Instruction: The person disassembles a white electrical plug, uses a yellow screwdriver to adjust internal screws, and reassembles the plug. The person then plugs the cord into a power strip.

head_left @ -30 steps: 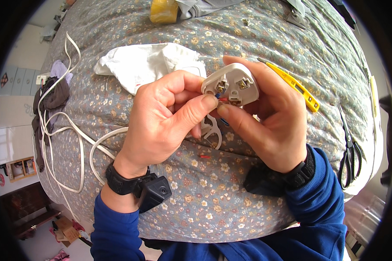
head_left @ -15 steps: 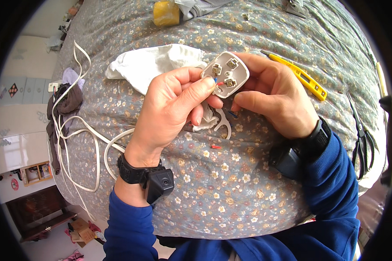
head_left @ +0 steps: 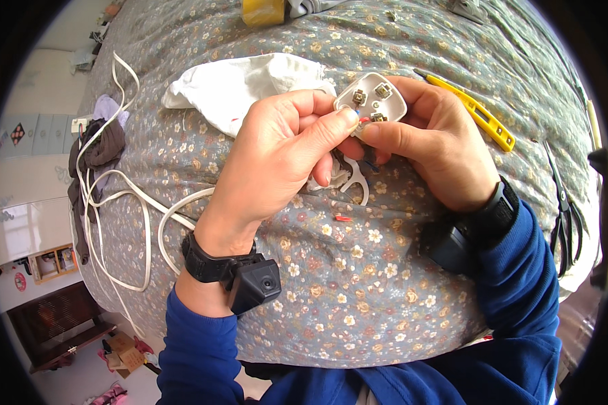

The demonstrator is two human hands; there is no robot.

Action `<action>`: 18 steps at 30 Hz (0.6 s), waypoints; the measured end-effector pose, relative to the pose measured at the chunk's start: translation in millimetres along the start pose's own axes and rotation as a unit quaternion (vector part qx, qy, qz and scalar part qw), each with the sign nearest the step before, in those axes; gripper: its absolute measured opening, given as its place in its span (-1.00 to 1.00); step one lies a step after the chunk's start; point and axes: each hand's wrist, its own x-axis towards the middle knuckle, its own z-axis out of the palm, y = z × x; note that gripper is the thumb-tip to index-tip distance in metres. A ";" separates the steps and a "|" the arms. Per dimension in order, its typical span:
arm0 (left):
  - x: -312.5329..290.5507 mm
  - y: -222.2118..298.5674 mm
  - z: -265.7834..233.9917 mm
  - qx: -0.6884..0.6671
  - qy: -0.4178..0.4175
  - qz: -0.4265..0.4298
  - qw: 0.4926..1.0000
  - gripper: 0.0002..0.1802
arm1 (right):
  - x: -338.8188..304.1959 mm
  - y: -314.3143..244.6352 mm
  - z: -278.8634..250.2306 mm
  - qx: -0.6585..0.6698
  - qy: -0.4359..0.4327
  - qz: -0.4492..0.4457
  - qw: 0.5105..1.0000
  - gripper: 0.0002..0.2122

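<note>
You have the rounded white plastic plug housing (head_left: 377, 96) raised between both hands above the grey, floral-patterned cloth (head_left: 358, 310), its open inner side facing up and showing three brassy metal terminals (head_left: 383, 90). Your left hand (head_left: 287, 145) has a narrow grip, thumb against forefinger at the housing's lower-left edge, where a short blue wire (head_left: 358, 112) and a red wire (head_left: 365, 120) show; how much of them the thumb covers, you cannot tell. Your right hand (head_left: 446, 152) holds the housing, its thumb at the lower edge and its fingers partly hidden behind. Just below your fingers lies a forked white plastic piece (head_left: 361, 189), and nearer you a small red scrap (head_left: 344, 219). The crumpled white fabric (head_left: 240, 91) lies beyond your left hand, and the looped white cable (head_left: 147, 233) is farther left. To your right rest the yellow utility knife (head_left: 479, 118) and the black-handled scissors (head_left: 565, 212).
</note>
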 end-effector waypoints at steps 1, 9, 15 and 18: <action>-0.6 1.5 -1.2 -0.003 -0.004 -0.010 1.000 -0.76 | 0.4 0.2 0.3 -0.002 0.001 0.001 1.000 -0.74; 0.4 1.5 -0.1 -0.017 0.001 -0.012 1.000 -0.78 | -0.9 -2.5 2.9 -0.006 0.013 0.016 1.000 -0.76; 0.3 -0.6 -1.2 -0.010 0.004 -0.009 1.000 -0.78 | 0.8 -0.3 2.5 -0.003 0.006 0.010 1.000 -0.76; -0.7 -4.2 1.5 0.006 0.019 0.005 1.000 -0.78 | 1.9 2.8 2.6 -0.003 0.004 -0.010 1.000 -0.82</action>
